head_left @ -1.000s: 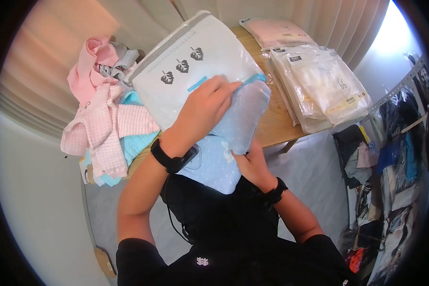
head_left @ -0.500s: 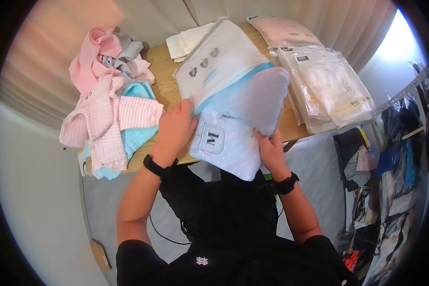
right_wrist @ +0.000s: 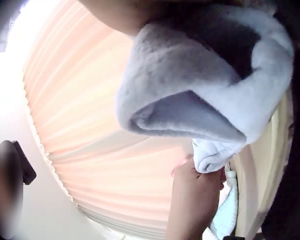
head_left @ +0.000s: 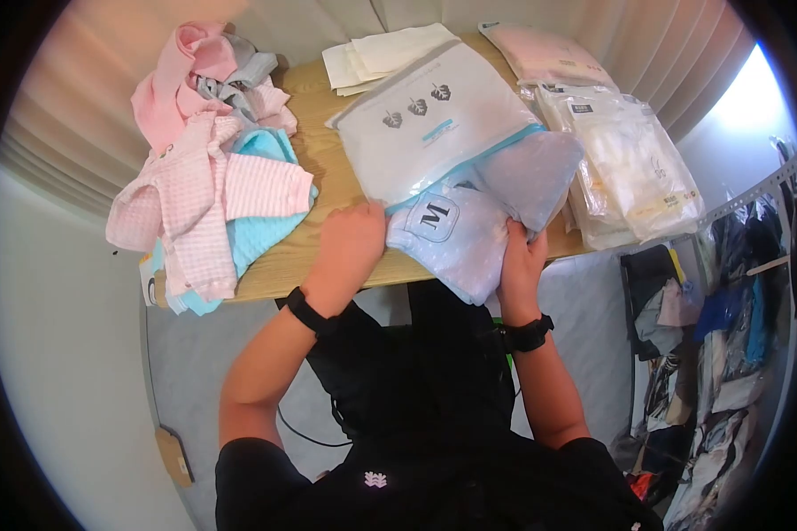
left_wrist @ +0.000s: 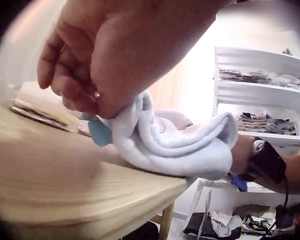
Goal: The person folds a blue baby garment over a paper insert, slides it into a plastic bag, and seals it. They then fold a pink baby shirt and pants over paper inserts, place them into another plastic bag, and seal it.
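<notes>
Holds the garment [head_left: 460, 252] between the hands, right of the left hand [head_left: 352, 243] and nearer the right hand [head_left: 524, 265], too folded to show a sure long axis, with its far part at the bag [head_left: 438, 128], against a mouth slanting from the left fingers to beyond the right hand. Pinches the garment between right thumb and fingers, and curls the left fingers in, apparently gripping the bag's edge. Shows, on the table [head_left: 323, 159], pink clothes left of the left hand, packs [head_left: 633, 177] beyond the right.

Stretching both arms [head_left: 547, 398] to desk [head_left: 323, 181] | curling left grip [head_left: 352, 243] above it | pinching with right grip [head_left: 523, 265] at its front edge
</notes>
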Available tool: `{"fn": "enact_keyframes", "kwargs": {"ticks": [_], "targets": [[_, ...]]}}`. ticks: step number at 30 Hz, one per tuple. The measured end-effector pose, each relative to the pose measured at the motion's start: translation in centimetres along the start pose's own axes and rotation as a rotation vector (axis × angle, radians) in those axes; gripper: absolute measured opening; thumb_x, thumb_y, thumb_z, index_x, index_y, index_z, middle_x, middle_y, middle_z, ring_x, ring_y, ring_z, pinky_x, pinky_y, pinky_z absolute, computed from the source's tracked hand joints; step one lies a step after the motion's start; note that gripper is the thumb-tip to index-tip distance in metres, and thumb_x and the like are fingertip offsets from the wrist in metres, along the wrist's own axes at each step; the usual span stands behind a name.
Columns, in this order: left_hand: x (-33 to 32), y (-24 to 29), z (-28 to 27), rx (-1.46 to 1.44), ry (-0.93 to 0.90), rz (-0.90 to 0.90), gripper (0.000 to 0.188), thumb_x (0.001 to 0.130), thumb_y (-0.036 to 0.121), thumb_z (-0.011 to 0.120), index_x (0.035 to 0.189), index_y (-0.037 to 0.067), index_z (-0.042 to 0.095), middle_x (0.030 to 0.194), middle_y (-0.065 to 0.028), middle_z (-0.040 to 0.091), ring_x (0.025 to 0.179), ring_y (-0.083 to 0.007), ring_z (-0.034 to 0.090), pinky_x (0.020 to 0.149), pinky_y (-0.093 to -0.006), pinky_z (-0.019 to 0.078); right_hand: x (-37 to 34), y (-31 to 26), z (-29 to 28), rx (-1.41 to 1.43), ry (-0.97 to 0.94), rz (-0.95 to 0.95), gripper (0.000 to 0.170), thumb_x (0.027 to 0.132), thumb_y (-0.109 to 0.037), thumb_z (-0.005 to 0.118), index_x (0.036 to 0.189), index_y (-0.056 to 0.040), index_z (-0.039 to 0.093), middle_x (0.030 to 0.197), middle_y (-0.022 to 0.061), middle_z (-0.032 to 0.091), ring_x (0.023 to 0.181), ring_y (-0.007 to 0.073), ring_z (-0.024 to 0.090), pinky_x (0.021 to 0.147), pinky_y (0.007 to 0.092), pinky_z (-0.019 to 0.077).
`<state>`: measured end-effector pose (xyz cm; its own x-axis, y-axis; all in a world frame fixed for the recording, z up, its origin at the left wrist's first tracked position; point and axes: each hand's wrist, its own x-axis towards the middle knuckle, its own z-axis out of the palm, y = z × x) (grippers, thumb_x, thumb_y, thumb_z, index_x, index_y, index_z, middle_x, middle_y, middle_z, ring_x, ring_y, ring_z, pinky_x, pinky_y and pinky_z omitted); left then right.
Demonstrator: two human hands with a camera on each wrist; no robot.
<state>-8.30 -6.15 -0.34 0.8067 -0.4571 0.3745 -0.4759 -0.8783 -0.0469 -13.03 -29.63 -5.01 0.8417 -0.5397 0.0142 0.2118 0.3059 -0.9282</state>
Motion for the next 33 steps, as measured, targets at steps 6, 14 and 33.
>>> {"fn": "enact_keyframes", "kwargs": {"ticks": [6,14,33], "targets": [[-0.2,3.3,-1.6,0.216,-0.021,-0.101,0.008,0.087,0.013,0.060,0.079,0.011,0.062,0.071,-0.0085,0.065,0.068,-0.0246,0.068,0.065,-0.0399,0.0483,2.6,0.2,0.5,-0.192,-0.053,-0.138,0.043,0.096,-0.012,0.063,0.135,0.0042,0.052,0.126,0.0130,0.062,0.114,0.0199,0.058,0.098,0.0325,0.0457],[1.1,2.6,-0.3,0.021,-0.164,-0.242,0.012,0.084,0.017,0.063,0.079,0.006,0.065,0.075,-0.0146,0.070,0.067,-0.0325,0.070,0.063,-0.0448,0.0520,4.4,-5.2,1.9,-1.183,-0.179,-0.731,0.069,0.079,-0.011,0.076,0.140,-0.0012,0.046,0.135,0.0202,0.052,0.130,0.0387,0.045,0.111,0.0484,0.0359],[0.3,2.2,0.1,-0.052,-0.090,-0.023,0.016,0.088,0.019,0.065,0.086,0.003,0.061,0.078,-0.0132,0.066,0.076,-0.0315,0.067,0.067,-0.0437,0.0500,1.6,0.4,5.9,-1.357,-0.704,-1.198,0.024,0.077,-0.010,0.064,0.099,-0.0023,0.062,0.092,0.0068,0.053,0.081,0.0210,0.059,0.057,0.0282,0.0552]]}}
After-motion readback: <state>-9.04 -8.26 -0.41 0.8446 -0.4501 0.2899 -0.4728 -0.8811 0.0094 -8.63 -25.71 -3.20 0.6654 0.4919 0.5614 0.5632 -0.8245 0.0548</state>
